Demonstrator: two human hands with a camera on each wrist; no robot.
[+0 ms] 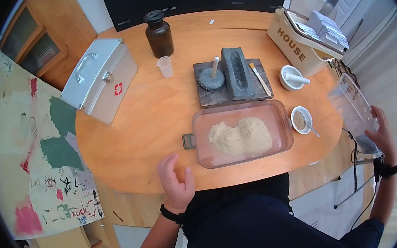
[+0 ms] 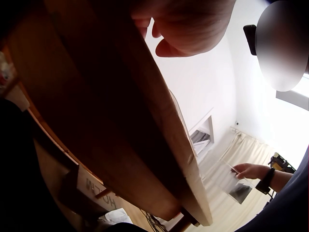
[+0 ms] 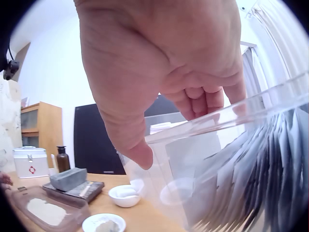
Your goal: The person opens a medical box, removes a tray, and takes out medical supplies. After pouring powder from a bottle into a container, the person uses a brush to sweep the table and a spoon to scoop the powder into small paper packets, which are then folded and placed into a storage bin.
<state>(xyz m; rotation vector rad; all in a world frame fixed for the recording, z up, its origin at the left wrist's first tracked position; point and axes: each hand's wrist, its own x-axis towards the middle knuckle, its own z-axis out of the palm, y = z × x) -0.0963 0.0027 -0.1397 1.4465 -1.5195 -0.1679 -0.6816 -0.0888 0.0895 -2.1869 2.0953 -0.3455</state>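
At the right side of the table, my right hand grips the rim of a clear plastic box. Thumb and fingers lie on either side of that rim in the right wrist view, and many thin paper packets stand packed inside the box. My left hand is over the table's front edge with loosely bent fingers, holding nothing. Nearest to it is a clear tray with two heaps of pale powder. A small white bowl of powder with a spoon stands right of the tray.
Behind the tray, a dark board carries a stone grinding trough, a stone wheel and a brush. A white mortar, a storage bin, a brown bottle, a plastic cup and a first-aid case stand around.
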